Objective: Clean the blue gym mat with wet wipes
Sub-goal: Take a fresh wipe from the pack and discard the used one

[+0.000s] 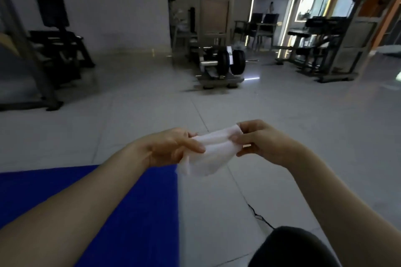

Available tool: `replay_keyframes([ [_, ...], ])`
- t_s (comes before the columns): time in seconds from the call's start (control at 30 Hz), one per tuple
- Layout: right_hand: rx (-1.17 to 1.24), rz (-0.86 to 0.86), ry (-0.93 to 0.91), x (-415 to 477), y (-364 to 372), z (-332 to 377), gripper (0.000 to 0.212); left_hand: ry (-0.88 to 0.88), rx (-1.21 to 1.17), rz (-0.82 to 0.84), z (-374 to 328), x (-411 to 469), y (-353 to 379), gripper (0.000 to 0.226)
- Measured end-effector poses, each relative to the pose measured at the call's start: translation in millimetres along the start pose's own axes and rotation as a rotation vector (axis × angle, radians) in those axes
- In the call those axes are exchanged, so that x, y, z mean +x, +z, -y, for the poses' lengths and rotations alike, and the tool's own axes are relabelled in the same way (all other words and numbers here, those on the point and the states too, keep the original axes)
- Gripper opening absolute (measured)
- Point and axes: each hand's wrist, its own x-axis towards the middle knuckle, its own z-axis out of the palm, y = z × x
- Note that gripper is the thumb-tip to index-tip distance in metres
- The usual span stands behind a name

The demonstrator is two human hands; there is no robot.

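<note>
A white wet wipe (211,154) hangs stretched between both hands, above the floor just past the mat's right edge. My left hand (171,147) pinches its left end with thumb and fingers. My right hand (258,140) pinches its right end, slightly higher. The wipe is partly unfolded and sags below the fingers. The blue gym mat (138,212) lies flat on the tiled floor at the lower left, partly hidden by my left forearm.
My dark-clad knee (290,247) shows at the bottom right. A thin black cable (259,215) runs over the grey tiles. A weight machine with black plates (230,63) stands ahead, a black bench (58,39) at left, more gym frames (329,50) at right.
</note>
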Motion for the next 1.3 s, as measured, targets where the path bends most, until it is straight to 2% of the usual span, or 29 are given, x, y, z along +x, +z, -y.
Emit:
replay_keyframes([
  [0.07, 0.014, 0.123, -0.001, 20.2, 22.4, 5.6, 0.027, -0.029, -0.041, 0.015, 19.0, -27.1, -22.2, 0.053],
  [0.13, 0.036, 0.216, 0.022, 38.1, 47.6, 6.1, 0.025, 0.02, -0.112, -0.014, 38.3, -49.6, -38.0, 0.049],
  [0.27, 0.062, 0.329, 0.114, 63.1, 97.6, -13.6, 0.03, 0.158, -0.333, -0.21, 74.6, -80.4, -59.0, 0.043],
  [0.37, 0.092, 0.338, 0.149, 70.6, 124.1, -37.0, 0.033, 0.15, -0.412, -0.444, 95.9, -89.6, -70.5, 0.038],
  [0.43, 0.144, 0.323, 0.154, 73.7, 135.7, -52.2, 0.036, 0.13, -0.414, -0.607, 109.8, -93.4, -77.1, 0.025],
  [0.5, 0.24, 0.295, 0.147, 76.1, 143.0, -65.8, 0.038, 0.087, -0.349, -0.772, 125.0, -95.0, -80.9, 0.015],
  [0.6, 0.388, 0.218, 0.123, 79.7, 154.8, -81.9, 0.043, -0.004, -0.185, -0.954, 150.4, -89.2, -78.3, 0.013],
  [0.7, 0.449, 0.181, 0.147, 81.5, 169.1, -97.0, 0.041, -0.021, -0.17, -0.903, 165.2, -81.8, -69.2, 0.018],
  [0.8, 0.472, 0.212, 0.188, 79.8, 174.2, -109.5, 0.038, -0.067, -0.146, -0.771, 177.2, -75.2, -63.7, 0.05],
  [0.83, 0.469, 0.227, 0.194, 79.7, 174.5, -112.8, 0.037, -0.081, -0.086, -0.783, 180.5, -73.5, -62.3, 0.049],
  [1.0, 0.501, 0.249, 0.207, 82.5, 172.3, -120.3, 0.032, -0.091, 0.08, -1.013, 192.8, -73.2, -60.9, 0.007],
  [1.07, 0.506, 0.202, 0.236, 81.3, 170.7, -123.2, 0.029, -0.129, -0.016, -1.063, 195.0, -80.2, -64.1, 0.004],
  [1.17, 0.427, 0.031, 0.309, 78.6, 175.2, -134.1, 0.028, -0.252, -0.393, -1.17, 188.4, -91.2, -61.6, 0.012],
  [1.2, 0.356, -0.032, 0.34, 77.4, 179.6, -138.5, 0.027, -0.236, -0.477, -1.194, 185.7, -94.2, -57.3, 0.016],
  [1.3, 0.269, -0.074, 0.464, 69.3, 201.5, -146.7, 0.011, -0.082, -0.396, -1.187, 182.8, -100.2, -42.9, 0.027],
])
